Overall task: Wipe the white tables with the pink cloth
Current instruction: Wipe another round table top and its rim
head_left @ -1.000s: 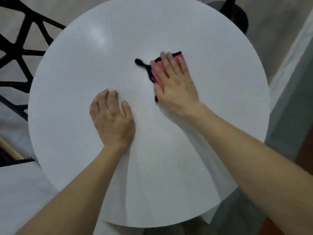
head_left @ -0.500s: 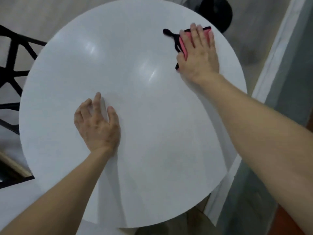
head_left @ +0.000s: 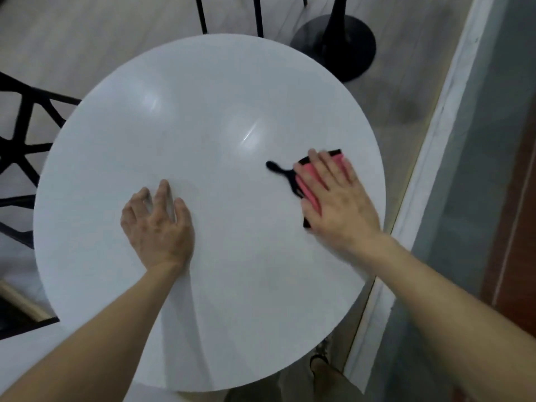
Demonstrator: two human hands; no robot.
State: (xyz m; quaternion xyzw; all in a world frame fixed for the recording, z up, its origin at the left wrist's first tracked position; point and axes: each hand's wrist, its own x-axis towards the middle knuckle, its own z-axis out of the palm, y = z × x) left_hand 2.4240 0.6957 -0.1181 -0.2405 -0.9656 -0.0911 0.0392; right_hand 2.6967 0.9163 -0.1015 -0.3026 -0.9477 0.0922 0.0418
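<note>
Black-trimmed pink cloth (head_left: 308,183) drawn back across round white bench (head_left: 214,123) | pressed under flat, straight-fingered right grip (head_left: 340,206) | left grip (head_left: 159,227) laid open

A café-like seating area: round white table (head_left: 203,126), black lattice chair (head_left: 20,146), black pedestal base (head_left: 336,44), wood-look floor (head_left: 87,39).

Left hand (head_left: 158,224), right hand (head_left: 338,198), palms down
</note>
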